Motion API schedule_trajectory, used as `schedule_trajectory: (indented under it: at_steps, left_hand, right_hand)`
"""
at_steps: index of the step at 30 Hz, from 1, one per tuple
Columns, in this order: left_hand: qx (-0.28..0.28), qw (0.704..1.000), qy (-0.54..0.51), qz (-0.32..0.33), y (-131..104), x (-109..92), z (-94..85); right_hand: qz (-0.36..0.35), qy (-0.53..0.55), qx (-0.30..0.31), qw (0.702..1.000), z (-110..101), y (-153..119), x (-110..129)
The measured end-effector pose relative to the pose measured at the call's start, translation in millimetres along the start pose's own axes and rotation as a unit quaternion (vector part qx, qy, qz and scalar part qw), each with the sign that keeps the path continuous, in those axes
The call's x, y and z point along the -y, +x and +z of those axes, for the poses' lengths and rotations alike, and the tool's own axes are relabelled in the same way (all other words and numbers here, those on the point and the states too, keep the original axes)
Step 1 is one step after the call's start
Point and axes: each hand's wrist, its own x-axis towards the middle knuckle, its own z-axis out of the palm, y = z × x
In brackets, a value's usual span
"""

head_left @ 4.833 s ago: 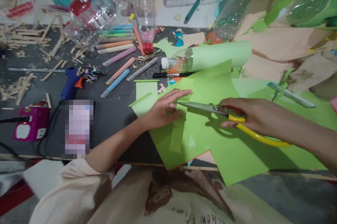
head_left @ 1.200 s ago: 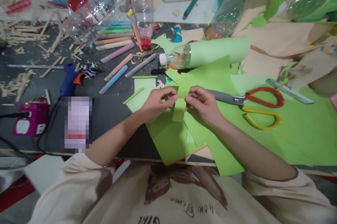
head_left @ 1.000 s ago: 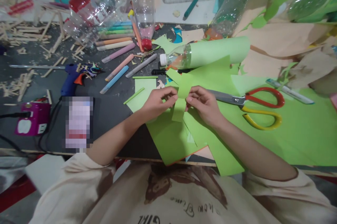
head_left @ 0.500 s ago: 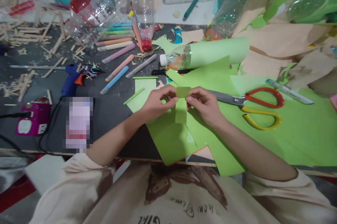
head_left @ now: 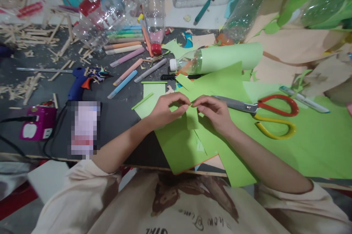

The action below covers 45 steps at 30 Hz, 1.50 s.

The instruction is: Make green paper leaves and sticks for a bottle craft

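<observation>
Between my hands is a small green paper strip (head_left: 192,119), its top edge at my fingertips and its lower part hanging down. My left hand (head_left: 172,108) pinches the strip's upper left side between thumb and fingers. On the right side, my right hand (head_left: 213,111) pinches the same edge, fingers curled. Larger green paper sheets (head_left: 176,149) lie under both hands. Big scissors (head_left: 249,107) with a red and a yellow handle rest just right of my right hand. Left of my left hand are two thin rolled green paper sticks (head_left: 142,101), near a pale green sheet (head_left: 152,92).
A bottle wrapped in light green paper (head_left: 231,57) lies beyond my hands. Several markers (head_left: 123,84) are scattered to the left. A blue glue gun (head_left: 78,83), a purple box (head_left: 38,123) and a blurred phone (head_left: 84,127) sit farther left. Clear bottles (head_left: 154,10) stand behind.
The strip's upper part, which stood up flat between my fingers, no longer shows above them; it looks rolled or folded down. My fingertips have come closer together.
</observation>
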Motion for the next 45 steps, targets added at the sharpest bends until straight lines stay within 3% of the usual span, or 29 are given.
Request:
schedule_trajectory:
  at_steps: [3, 5, 10, 13, 16, 19, 22, 25, 29, 32, 35, 41, 45]
  left_hand:
    - [-0.012, 0.999, 0.033, -0.017, -3, -2, 3.2]
    - [-0.026, 0.997, 0.067, 0.000, -4, -4, 4.9]
    - [-0.175, 0.976, 0.115, 0.053, -6, -8, 4.9]
    - [-0.211, 0.969, 0.119, 0.035, -7, -7, 4.5]
    - [-0.148, 0.979, 0.136, 0.028, -10, -6, 6.3]
    - [-0.042, 0.979, 0.185, 0.073, -14, -8, 7.2]
    - [0.061, 0.950, 0.271, 0.144, -14, -16, 0.4]
    - [0.135, 0.917, 0.330, 0.181, -13, -28, -13.7]
    - [0.146, 0.898, 0.362, 0.203, -23, -29, -23.0]
    - [0.144, 0.891, 0.361, 0.236, -35, -21, -16.0]
    - [0.159, 0.881, 0.385, 0.226, -42, -16, -5.8]
    - [0.146, 0.872, 0.408, 0.229, -44, -13, 4.6]
    - [0.140, 0.874, 0.414, 0.211, -45, -11, 8.5]
  right_hand:
    - [-0.023, -0.027, 0.027, 0.999, 2, -1, -1]
    - [-0.032, -0.033, 0.013, 0.999, 4, -1, -2]
    - [-0.002, -0.017, -0.016, 1.000, 6, -1, -4]
    - [0.012, -0.041, -0.066, 0.997, 6, -2, -1]
    - [0.004, -0.063, -0.144, 0.987, 5, -2, 3]
    - [-0.020, -0.078, -0.181, 0.980, 3, -2, 5]
    - [-0.011, -0.094, -0.148, 0.984, -2, 0, 4]
    - [0.022, -0.136, -0.053, 0.989, -10, 4, 6]
    - [0.013, -0.271, 0.067, 0.960, -18, 14, 14]
    - [-0.026, -0.344, 0.127, 0.930, -17, 24, 22]
    - [-0.043, -0.403, 0.157, 0.901, -13, 32, 26]
    - [-0.038, -0.471, 0.173, 0.864, -6, 41, 26]
    - [-0.053, -0.519, 0.077, 0.850, -19, 52, 28]
